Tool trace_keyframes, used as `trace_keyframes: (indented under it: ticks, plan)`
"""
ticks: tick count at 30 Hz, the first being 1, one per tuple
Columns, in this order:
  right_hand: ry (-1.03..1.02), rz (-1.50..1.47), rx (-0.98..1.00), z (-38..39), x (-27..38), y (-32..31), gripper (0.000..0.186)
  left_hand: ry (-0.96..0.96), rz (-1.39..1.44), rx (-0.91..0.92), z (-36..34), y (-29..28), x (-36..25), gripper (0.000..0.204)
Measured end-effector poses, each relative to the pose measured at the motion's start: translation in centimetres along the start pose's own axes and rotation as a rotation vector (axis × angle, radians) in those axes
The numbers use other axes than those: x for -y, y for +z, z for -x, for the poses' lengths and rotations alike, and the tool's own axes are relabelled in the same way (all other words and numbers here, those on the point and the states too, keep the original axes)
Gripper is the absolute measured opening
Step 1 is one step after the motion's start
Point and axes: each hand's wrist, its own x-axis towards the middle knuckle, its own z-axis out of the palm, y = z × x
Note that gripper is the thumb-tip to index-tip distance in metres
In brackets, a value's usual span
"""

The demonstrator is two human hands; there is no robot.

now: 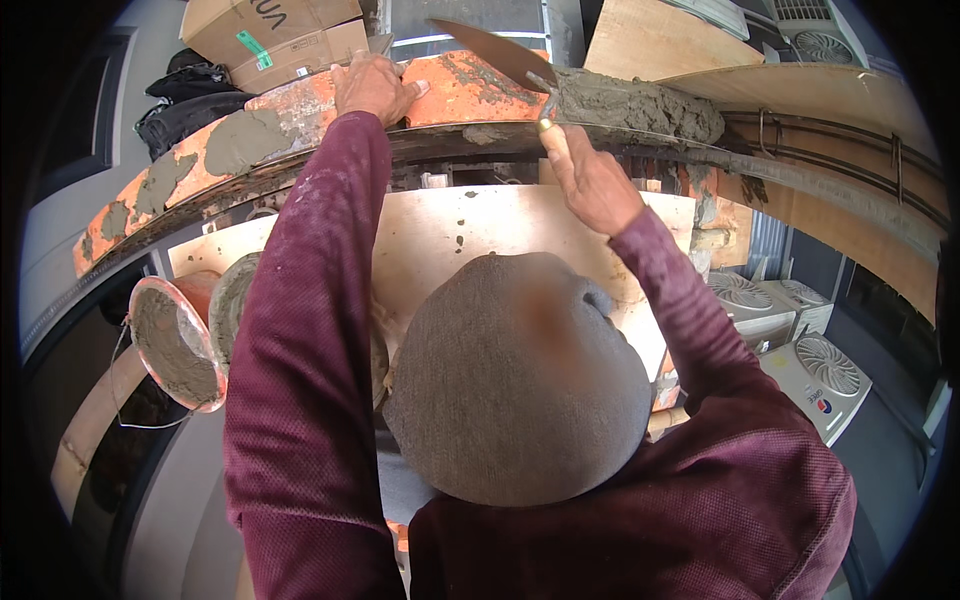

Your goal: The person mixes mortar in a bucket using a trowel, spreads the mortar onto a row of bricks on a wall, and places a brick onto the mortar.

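My right hand [595, 185] is closed around the handle of a pointed trowel [495, 55]. The blade tilts up to the left, above the top of a curved course of orange bricks [470, 85]. Grey mortar [640, 105] lies thick and rough along the top, right of the trowel. My left hand [375, 88] is on the bricks left of the blade, fingers curled over the far edge and thumb reaching right. Mortar patches [250, 140] stick to the brick faces on the left. What lies under my left palm is hidden.
Below left stands a bucket [175, 345] with grey mortar, beside a second mortar container [232, 300]. A board with mortar drops [480, 215] spans below the bricks. Cardboard boxes [300, 40] stand at far left, fan units [825, 370] at right. A round grey cloth-covered shape [510, 400] blocks the lower middle.
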Motion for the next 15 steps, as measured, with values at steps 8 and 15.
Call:
trace_keyframes:
  ticks: [8, 15]
  plan:
    - [-0.046, -0.107, 0.003, 0.2, 4.5, -0.4, 0.038, 0.004, 0.004, -0.022, 0.7, -0.4, -0.2, 0.051]
    - [0.038, -0.117, 0.073, -0.7, 3.8, 2.9, 0.036, 0.021, -0.015, -0.089, 0.8, -0.4, -0.2, 0.051]
